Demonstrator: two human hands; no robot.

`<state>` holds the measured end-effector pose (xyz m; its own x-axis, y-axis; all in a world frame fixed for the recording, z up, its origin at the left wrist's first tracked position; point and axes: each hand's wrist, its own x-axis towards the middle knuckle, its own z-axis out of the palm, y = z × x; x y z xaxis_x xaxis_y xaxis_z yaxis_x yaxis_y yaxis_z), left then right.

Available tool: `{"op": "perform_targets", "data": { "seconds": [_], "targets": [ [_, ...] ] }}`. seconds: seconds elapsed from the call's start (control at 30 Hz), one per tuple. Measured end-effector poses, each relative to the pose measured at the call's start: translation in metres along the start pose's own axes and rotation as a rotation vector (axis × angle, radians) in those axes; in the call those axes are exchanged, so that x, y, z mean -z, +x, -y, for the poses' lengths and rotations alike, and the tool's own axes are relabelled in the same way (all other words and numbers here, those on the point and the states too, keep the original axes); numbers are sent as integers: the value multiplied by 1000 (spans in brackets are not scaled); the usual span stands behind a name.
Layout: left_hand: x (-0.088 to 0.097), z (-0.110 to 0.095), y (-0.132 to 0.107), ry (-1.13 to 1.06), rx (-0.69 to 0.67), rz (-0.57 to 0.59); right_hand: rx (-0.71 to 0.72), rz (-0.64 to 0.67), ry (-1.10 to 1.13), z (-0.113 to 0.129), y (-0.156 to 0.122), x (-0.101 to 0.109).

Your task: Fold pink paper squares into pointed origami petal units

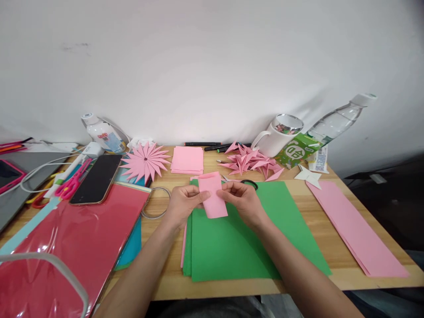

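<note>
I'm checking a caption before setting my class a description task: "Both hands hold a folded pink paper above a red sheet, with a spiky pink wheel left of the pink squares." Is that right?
Not quite: the head view shows that the sheet beneath is green, not red. The left hand and right hand do hold the folded pink paper, and the spiky pink wheel is left of the pink squares.

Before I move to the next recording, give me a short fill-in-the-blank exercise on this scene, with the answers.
1. The left hand and right hand hold a folded paper whose color is ____.
2. The large top sheet beneath the hands is ____.
3. In the picture, the square pink sheets lie to the ____ of the round pink pinwheel.
Missing words: pink; green; right.
</note>
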<state>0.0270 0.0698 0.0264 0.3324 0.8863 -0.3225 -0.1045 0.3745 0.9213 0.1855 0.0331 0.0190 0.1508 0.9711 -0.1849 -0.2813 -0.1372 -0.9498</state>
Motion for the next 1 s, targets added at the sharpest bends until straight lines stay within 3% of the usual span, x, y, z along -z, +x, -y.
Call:
{"op": "perform_targets", "data": {
  "seconds": [0.17, 0.4, 0.63, 1.0],
  "targets": [
    [-2, -2, -2, -4, -34, -16, -10, 23, -21, 2, 0, 0],
    [-1, -2, 0, -72, -75, 74, -17, 51, -45, -4, 1, 3],
    [0, -8, -1, -124, -74, -81, -30, 77, -55, -6, 0, 2],
    [-3, -5, -2, -146, -127, -130, -32, 104, -50, -4, -1, 1]
  ]
}}
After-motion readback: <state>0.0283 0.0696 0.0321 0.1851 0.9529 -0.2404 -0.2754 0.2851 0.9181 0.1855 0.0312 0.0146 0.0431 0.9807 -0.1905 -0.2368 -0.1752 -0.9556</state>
